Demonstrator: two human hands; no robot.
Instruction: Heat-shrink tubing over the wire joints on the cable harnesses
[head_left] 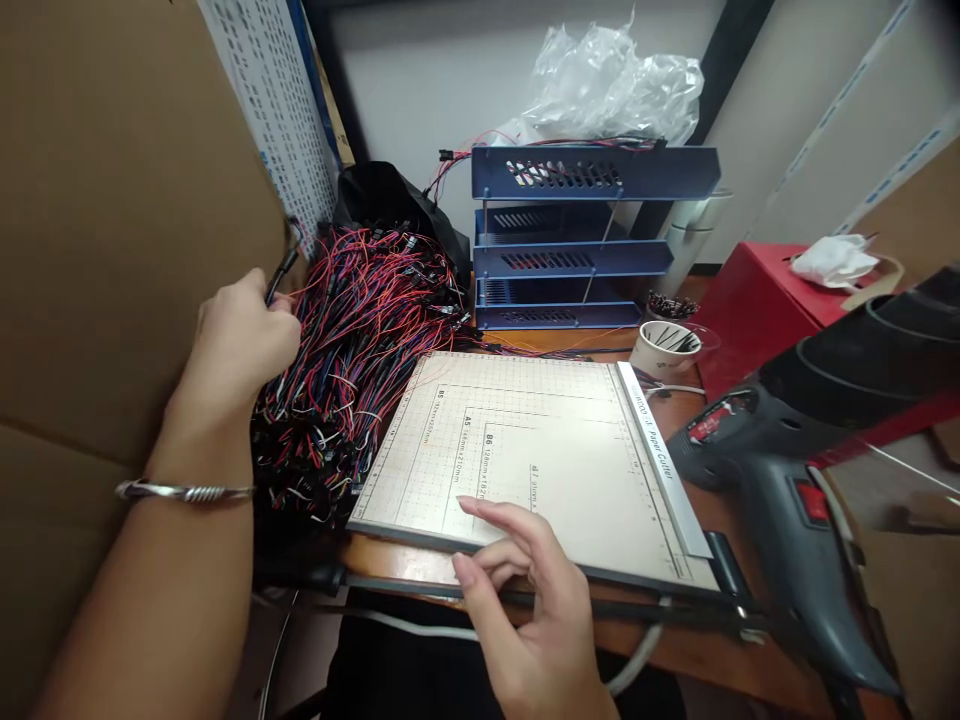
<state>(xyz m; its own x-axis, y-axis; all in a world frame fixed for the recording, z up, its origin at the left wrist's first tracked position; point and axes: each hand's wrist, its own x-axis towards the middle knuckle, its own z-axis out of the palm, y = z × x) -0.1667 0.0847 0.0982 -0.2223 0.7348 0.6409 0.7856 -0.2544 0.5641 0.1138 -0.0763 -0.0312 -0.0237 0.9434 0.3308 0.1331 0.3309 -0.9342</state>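
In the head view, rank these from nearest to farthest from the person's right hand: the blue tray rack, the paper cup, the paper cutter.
1. paper cutter: under the right hand fingertips.
2. paper cup: beyond the cutter's far right corner.
3. blue tray rack: at the back, by the wall.

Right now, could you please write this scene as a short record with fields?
left hand: left hand grips a black tool handle beside the wire pile
right hand: right hand, fingers resting on the paper cutter's near edge
wires: red, black and blue wire pile left of the cutter
paper cutter: paper cutter flat on the desk
behind: blue tray rack, paper cup
right side: heat gun
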